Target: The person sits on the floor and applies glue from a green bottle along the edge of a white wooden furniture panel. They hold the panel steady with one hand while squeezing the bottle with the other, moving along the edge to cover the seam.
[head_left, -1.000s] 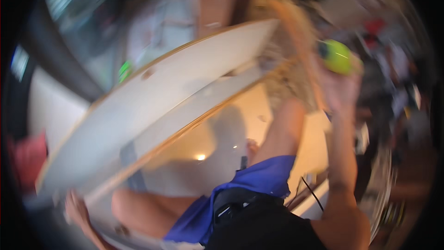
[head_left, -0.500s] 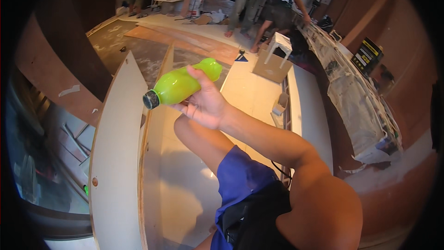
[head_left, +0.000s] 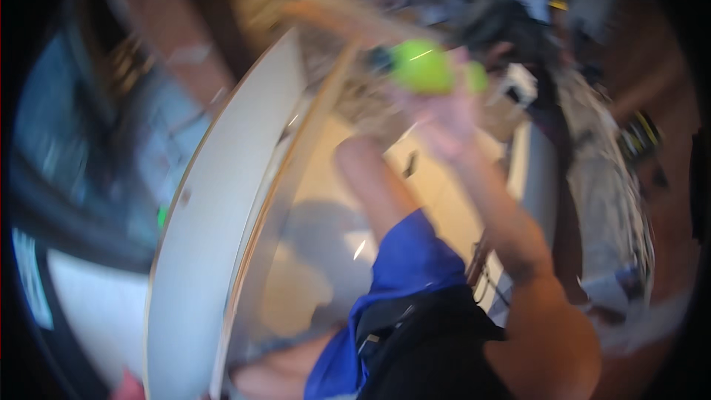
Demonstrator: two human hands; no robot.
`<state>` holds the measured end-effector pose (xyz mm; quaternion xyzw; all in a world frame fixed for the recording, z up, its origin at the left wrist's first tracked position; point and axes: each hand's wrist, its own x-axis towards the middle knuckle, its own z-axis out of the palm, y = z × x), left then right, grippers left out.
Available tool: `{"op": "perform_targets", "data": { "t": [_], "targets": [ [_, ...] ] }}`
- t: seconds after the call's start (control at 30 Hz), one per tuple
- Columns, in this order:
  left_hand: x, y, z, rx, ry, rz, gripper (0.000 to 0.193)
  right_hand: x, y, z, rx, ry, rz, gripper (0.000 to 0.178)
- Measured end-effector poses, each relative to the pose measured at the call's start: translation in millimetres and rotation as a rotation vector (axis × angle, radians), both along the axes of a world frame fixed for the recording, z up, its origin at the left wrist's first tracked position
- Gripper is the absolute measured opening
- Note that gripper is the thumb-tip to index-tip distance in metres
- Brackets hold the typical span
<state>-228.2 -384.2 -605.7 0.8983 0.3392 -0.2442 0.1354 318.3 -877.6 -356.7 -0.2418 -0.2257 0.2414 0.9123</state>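
My right hand point(head_left: 444, 115) is wrapped round a bright green plastic bottle point(head_left: 422, 67) with a dark cap point(head_left: 381, 59). Motion smears both the hand and the bottle. The bottle lies nearly level, its capped end toward the left, in front of my raised knee and well above the floor. At the lower left rim, beside a long pale panel, a blurred pink patch point(head_left: 129, 386) shows; it may be part of my left hand, but its fingers cannot be made out.
Long pale wooden panels point(head_left: 215, 207) stand on edge at my left. Pale floor point(head_left: 296, 281) lies around my bent legs. Along the right runs a covered bench point(head_left: 603, 192) with a black box point(head_left: 638, 137) near it. A crouching person point(head_left: 511, 33) is at the far right, blurred.
My right hand has moved rightward and farther up in the picture with the green bottle. The whole view has shifted, and the picture is now blurred.
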Motion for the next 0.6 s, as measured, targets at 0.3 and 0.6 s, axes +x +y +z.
{"op": "perform_targets", "data": {
  "t": [0.3, 0.6],
  "targets": [
    [36, -19, 52, 0.061, -0.134, 0.168, 0.025, -2, 51, 53, -0.300, -0.260, -0.036, 0.035],
    [31, -23, 51, 0.084, -0.191, 0.161, 0.024, -31, 88, -80, -0.798, -0.232, -0.209, 0.037]
  ]
}}
